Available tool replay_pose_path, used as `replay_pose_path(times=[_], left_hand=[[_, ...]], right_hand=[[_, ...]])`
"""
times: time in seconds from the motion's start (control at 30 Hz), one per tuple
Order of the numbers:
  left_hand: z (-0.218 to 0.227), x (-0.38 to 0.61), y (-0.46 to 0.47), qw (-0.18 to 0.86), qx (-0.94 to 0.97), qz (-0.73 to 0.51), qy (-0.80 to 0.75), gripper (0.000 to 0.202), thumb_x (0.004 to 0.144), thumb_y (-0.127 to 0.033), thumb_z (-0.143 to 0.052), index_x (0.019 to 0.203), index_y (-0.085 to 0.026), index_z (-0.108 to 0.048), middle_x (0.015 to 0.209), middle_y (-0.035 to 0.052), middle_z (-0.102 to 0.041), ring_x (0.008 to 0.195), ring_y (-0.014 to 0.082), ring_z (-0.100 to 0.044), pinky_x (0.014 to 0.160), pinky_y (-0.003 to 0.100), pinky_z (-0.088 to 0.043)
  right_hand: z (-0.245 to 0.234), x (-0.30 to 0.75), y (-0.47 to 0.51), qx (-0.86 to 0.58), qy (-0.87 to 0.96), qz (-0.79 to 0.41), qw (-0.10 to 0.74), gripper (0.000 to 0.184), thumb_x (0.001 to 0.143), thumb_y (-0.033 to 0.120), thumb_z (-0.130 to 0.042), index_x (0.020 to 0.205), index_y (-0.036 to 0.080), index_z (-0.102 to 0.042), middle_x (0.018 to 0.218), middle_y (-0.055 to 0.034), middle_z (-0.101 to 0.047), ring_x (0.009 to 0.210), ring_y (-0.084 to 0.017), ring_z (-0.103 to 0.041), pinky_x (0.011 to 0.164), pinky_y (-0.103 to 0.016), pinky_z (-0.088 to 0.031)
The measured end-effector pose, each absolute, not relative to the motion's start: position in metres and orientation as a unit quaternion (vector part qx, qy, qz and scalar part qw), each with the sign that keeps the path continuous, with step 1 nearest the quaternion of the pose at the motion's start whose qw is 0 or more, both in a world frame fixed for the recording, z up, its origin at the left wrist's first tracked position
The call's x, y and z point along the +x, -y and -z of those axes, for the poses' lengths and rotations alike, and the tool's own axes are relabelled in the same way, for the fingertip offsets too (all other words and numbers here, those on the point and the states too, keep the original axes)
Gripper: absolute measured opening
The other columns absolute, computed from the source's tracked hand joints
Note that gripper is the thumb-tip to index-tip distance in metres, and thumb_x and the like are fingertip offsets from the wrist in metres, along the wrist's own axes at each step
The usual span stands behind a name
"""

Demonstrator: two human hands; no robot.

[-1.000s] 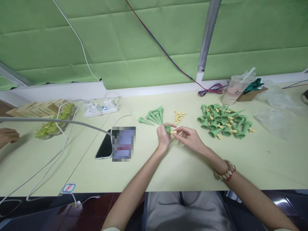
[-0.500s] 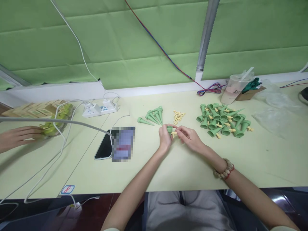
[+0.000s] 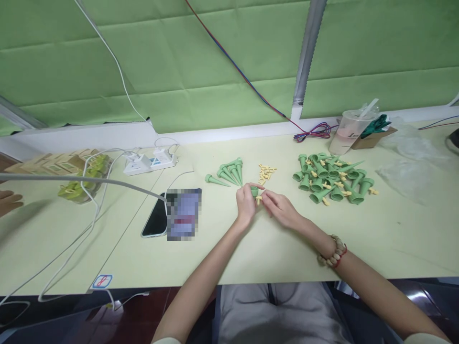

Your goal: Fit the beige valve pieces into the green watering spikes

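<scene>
My left hand [image 3: 245, 204] is closed around a green plastic plant watering spike [image 3: 254, 191], its wide end facing up between thumb and fingers. A small yellow valve [image 3: 258, 200] sticks out at the spike's side, and my right hand [image 3: 282, 209] pinches it with thumb and fingertips. Beyond my hands lies a little heap of loose yellow valves [image 3: 266, 172]. Several green spikes without visible valves [image 3: 234, 170] lie fanned out to its left. A larger pile of green spikes [image 3: 336, 193], many with yellow valves attached, spreads out on the right.
Two phones [image 3: 155, 220] lie left of my arms, one pixelated. A power strip [image 3: 150, 164] and loose white cables stand behind them. Farther left are yellow-green packets [image 3: 84, 184] and another person's hand [image 3: 9, 202]. A drink cup [image 3: 347, 136] and plastic bags [image 3: 405, 177] are at right.
My right fingers have shifted slightly at the yellow valve, which now points more downward. The other person's hand has drawn back leftward from the yellow-green packets.
</scene>
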State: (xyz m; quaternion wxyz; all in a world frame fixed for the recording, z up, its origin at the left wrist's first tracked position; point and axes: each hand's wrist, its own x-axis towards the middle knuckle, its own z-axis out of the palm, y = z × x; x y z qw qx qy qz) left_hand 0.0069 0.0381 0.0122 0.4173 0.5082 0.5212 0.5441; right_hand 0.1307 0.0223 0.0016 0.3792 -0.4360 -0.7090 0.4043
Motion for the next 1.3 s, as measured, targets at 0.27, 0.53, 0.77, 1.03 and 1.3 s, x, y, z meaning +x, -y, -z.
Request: replay_pose_path(times=[0.27, 0.53, 0.77, 1.03, 1.3], left_hand=[[-0.011, 0.009, -0.040, 0.418, 0.493, -0.554, -0.525, 0.035, 0.082, -0.027, -0.034, 0.071, -0.015, -0.064, 0.038, -0.0057, -0.036, 0.034, 0.0082, -0.036, 0.037, 0.019, -0.029], [-0.010, -0.002, -0.034, 0.057, 0.748, -0.515, -0.415, 0.038, 0.083, -0.026, -0.033, 0.066, -0.016, -0.065, 0.048, 0.0001, -0.057, 0.042, 0.0077, -0.047, 0.047, 0.021, -0.032], [-0.019, 0.000, -0.033, 0.163, 0.690, -0.513, -0.484, 0.041, 0.087, -0.027, -0.030, 0.070, -0.015, -0.065, 0.047, -0.0023, -0.053, 0.038, 0.0068, -0.039, 0.046, 0.021, -0.031], [-0.027, 0.003, -0.033, 0.333, 0.598, -0.518, -0.513, 0.041, 0.087, -0.027, -0.029, 0.070, -0.017, -0.065, 0.041, -0.0052, -0.039, 0.039, 0.0087, -0.038, 0.046, 0.021, -0.032], [-0.025, 0.002, -0.027, 0.227, 0.664, -0.514, -0.493, 0.040, 0.089, -0.028, -0.027, 0.068, -0.017, -0.060, 0.043, -0.0054, -0.038, 0.039, 0.0077, -0.033, 0.044, 0.021, -0.029]], right_hand=[[-0.008, 0.135, -0.022, -0.452, 0.779, -0.276, 0.335, 0.023, 0.091, 0.037, -0.036, 0.087, 0.022, -0.052, 0.077, 0.0006, -0.060, 0.062, -0.013, -0.050, 0.061, -0.025, -0.035], [0.001, 0.119, -0.020, -0.332, 0.501, -0.730, 0.325, 0.044, 0.081, 0.062, -0.031, 0.061, 0.023, -0.031, 0.041, 0.0101, -0.023, 0.034, -0.010, -0.034, 0.042, -0.024, -0.032], [-0.004, 0.127, -0.017, -0.455, 0.705, -0.412, 0.356, 0.039, 0.090, 0.049, -0.030, 0.068, 0.020, -0.044, 0.052, 0.0032, -0.047, 0.049, -0.012, -0.044, 0.054, -0.025, -0.032], [-0.002, 0.133, -0.016, -0.454, 0.783, -0.254, 0.340, 0.027, 0.093, 0.036, -0.032, 0.081, 0.021, -0.050, 0.061, 0.0025, -0.051, 0.053, -0.012, -0.045, 0.055, -0.024, -0.031], [0.001, 0.122, -0.011, -0.389, 0.646, -0.490, 0.438, 0.033, 0.090, 0.045, -0.036, 0.068, 0.021, -0.040, 0.046, 0.0065, -0.042, 0.041, -0.010, -0.042, 0.046, -0.022, -0.034]])
